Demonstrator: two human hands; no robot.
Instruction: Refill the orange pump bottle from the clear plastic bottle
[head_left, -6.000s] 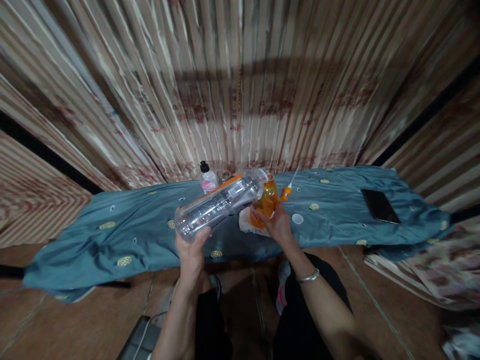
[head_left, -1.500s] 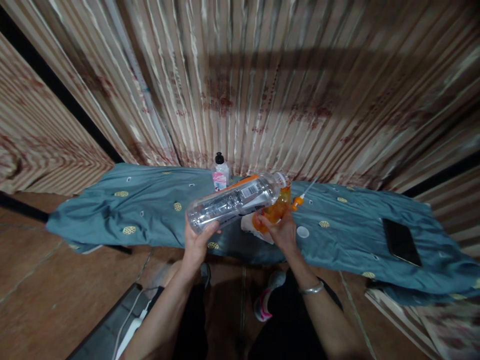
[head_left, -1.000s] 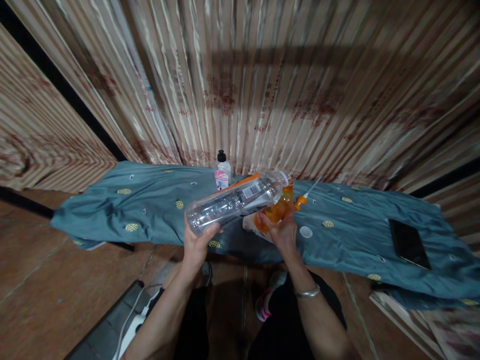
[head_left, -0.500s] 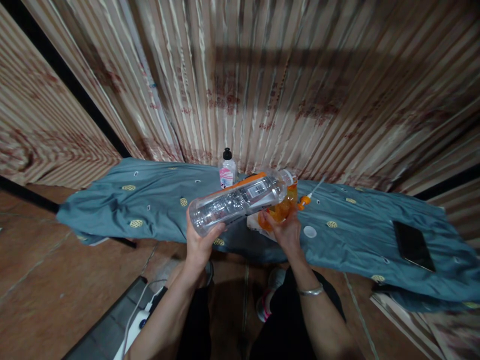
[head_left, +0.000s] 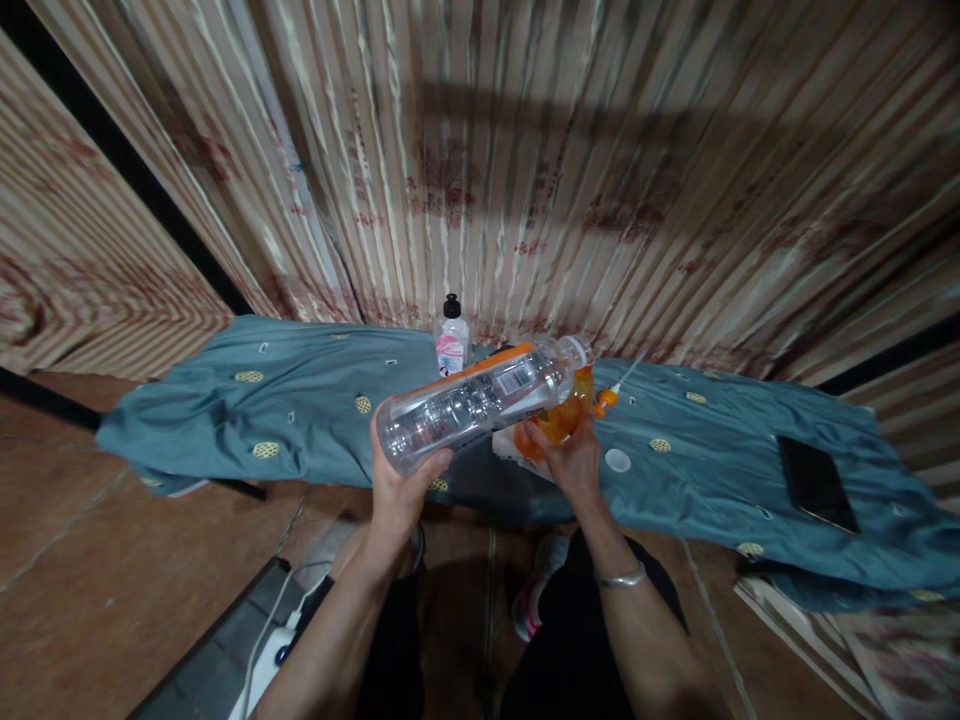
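Observation:
My left hand [head_left: 401, 490] is wrapped round the base of a large clear plastic bottle [head_left: 465, 410] with an orange-edged label. The bottle is tilted, its mouth low to the right over an orange see-through bottle [head_left: 559, 425]. My right hand [head_left: 574, 455] grips that orange bottle, whose mouth is hidden behind the clear one. Just right of it lies an orange spray or pump head [head_left: 604, 402] with a pale tube. Beside my right hand is a white round cap [head_left: 618, 460]. Whether liquid is flowing cannot be made out.
A small bottle with a black cap and pink label [head_left: 451, 340] stands at the back of the cloth-covered bench [head_left: 322, 400]. A dark phone or tablet [head_left: 816, 483] lies at the right. Something white, partly hidden [head_left: 506, 445], is under the bottles. A striped curtain [head_left: 480, 200] hangs behind.
The view has shifted slightly. Both hands keep the same grips, and the clear bottle stays tilted over the orange one.

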